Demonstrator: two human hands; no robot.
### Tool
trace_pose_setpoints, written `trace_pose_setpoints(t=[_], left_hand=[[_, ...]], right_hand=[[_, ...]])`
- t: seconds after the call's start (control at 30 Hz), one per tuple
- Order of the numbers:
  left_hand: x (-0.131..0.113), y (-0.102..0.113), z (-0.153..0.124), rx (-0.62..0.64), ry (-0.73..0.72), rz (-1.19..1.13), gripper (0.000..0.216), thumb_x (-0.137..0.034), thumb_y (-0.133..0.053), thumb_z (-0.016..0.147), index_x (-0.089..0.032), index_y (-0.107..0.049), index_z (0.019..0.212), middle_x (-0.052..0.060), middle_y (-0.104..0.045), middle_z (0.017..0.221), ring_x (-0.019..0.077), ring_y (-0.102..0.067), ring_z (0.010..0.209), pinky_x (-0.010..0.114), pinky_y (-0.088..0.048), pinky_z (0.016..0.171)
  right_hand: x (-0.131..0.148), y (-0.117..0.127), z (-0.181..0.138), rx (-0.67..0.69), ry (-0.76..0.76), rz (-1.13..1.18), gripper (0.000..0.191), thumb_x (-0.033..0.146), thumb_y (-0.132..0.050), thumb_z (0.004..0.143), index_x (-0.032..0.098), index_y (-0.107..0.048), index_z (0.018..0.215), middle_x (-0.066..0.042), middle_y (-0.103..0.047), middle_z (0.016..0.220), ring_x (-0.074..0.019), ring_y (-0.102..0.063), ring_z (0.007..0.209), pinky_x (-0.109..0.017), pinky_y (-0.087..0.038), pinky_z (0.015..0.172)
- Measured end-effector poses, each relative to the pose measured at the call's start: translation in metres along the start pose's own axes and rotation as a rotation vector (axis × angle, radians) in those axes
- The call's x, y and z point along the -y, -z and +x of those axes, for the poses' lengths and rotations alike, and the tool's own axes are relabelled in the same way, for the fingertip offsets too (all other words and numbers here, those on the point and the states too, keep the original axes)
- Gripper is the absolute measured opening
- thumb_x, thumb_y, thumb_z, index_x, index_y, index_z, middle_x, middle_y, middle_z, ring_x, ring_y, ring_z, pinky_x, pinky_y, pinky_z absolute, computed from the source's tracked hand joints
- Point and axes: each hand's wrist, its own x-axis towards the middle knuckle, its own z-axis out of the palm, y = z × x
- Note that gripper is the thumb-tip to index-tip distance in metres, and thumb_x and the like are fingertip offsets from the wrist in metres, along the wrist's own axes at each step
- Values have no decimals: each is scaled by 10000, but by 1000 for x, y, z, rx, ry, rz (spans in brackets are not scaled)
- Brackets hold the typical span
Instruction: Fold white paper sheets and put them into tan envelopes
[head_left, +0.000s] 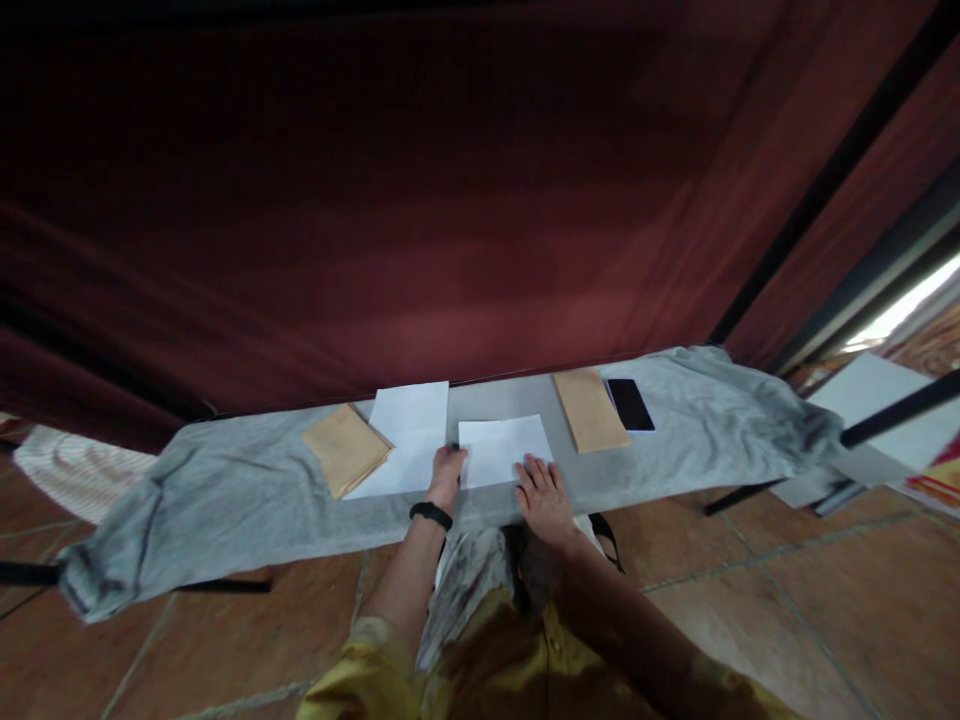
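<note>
A folded white sheet of paper (501,447) lies on the grey cloth-covered table (240,490) in front of me. My left hand (447,474), a black band on its wrist, rests at the sheet's left edge with fingers curled against it. My right hand (544,492) lies flat with fingers spread on the sheet's lower right corner. To the left a larger white sheet (405,430) lies partly under a brown envelope (345,448).
A second brown envelope (590,409) and a black phone (630,404) lie to the right on the table. A dark red curtain (420,200) hangs behind. White boards (877,405) lean at the far right. Tiled floor (787,610) lies below.
</note>
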Motion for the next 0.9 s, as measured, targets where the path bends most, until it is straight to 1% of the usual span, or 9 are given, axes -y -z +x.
trace_pose_setpoints(t=[0.13, 0.3, 0.4, 0.47, 0.53, 0.6, 0.63, 0.77, 0.9], left_hand=[[-6, 4, -10, 25, 36, -73, 167, -192, -742, 550, -178, -579, 586, -57, -526, 484, 116, -503, 485, 232, -360, 507], [-26, 3, -30, 120, 32, -185, 249, -301, -813, 570, -173, -656, 713, -18, -638, 632, 133, -579, 581, 232, -438, 552], [-40, 4, -41, 227, 16, -379, 412, -489, -805, 682, -189, -707, 948, 44, -724, 874, 177, -671, 786, 249, -513, 641], [-44, 5, -48, 247, 42, -541, 506, -603, -699, 805, -233, -671, 1149, 76, -717, 1116, 205, -680, 989, 277, -552, 725], [-39, 5, -56, 185, 127, -584, 528, -590, -665, 862, -269, -599, 1276, 84, -670, 1269, 211, -658, 1107, 288, -564, 765], [-27, 1, -63, 159, 228, -544, 579, -484, -748, 835, -274, -542, 1333, 89, -667, 1290, 211, -671, 1099, 285, -568, 765], [-20, -1, -66, 197, 256, -536, 618, -429, -786, 810, -270, -524, 1347, 92, -682, 1270, 213, -687, 1068, 292, -574, 766], [2, -11, -69, 323, 164, -460, 576, -293, -776, 783, -226, -563, 1314, 92, -738, 1173, 225, -731, 967, 325, -596, 779], [11, -12, -51, 227, -79, -136, 658, -157, -689, 754, -162, -536, 1395, 103, -750, 1150, 240, -732, 976, 356, -595, 850]], right_hand=[[9, 4, 2, 16, -2, 65, 535, 296, -502, 990, 150, -471, 1503, -140, -472, 1559, -288, -430, 1443, -507, -257, 1222], [25, 18, 24, 12, -81, 312, 573, 248, -517, 955, 155, -455, 1516, -140, -453, 1572, -287, -467, 1414, -482, -308, 1208], [31, 36, 48, -59, -234, 668, 460, 286, -468, 977, 201, -571, 1418, -114, -583, 1467, -254, -577, 1302, -429, -395, 1148], [31, 49, 63, -135, -396, 1011, 413, 419, -466, 987, 228, -646, 1305, -85, -707, 1294, -240, -649, 1183, -405, -461, 1078], [31, 60, 74, -203, -552, 1371, 462, 560, -507, 945, 218, -676, 1206, -76, -759, 1158, -242, -688, 1084, -388, -521, 990], [30, 65, 79, -235, -635, 1650, 516, 628, -570, 885, 212, -662, 1174, -74, -766, 1116, -243, -706, 1027, -371, -562, 905], [29, 66, 79, -236, -655, 1730, 521, 631, -595, 864, 211, -650, 1169, -74, -765, 1112, -242, -712, 1009, -365, -575, 868], [22, 54, 70, -166, -732, 1711, 423, 551, -613, 837, 203, -627, 1076, -90, -766, 1036, -250, -733, 918, -371, -604, 783], [0, 36, 56, -51, -764, 1592, 362, 531, -659, 764, 216, -603, 933, -80, -750, 884, -241, -735, 776, -392, -620, 727]])
